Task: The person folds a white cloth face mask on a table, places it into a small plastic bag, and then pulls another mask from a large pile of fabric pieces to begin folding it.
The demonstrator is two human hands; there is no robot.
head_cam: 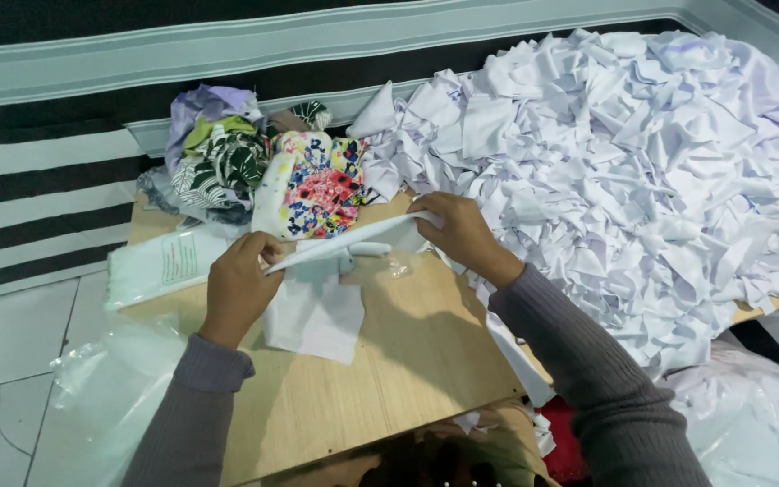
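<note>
Hands are meeting at the middle of the frame over a pale wooden board (389, 361). Your left hand (241, 280) is pinching one end of a white fabric piece (344, 248), fingers closed on its edge, while your right hand (462, 234) is gripping the other end with thumb and fingers clamped together, so the cloth is stretching between them just above the board. Part of it is hanging down onto a flat white fabric square (313, 316) lying on the wood below your left hand; whether the two are one piece is hard to tell. A large heap of white fabric scraps (642, 162) is filling the upper right of the frame, touching your right hand. Floral printed fabric pieces (317, 185) are sitting at upper centre, and a clear plastic bag (101, 397) is lying at lower left.
</note>
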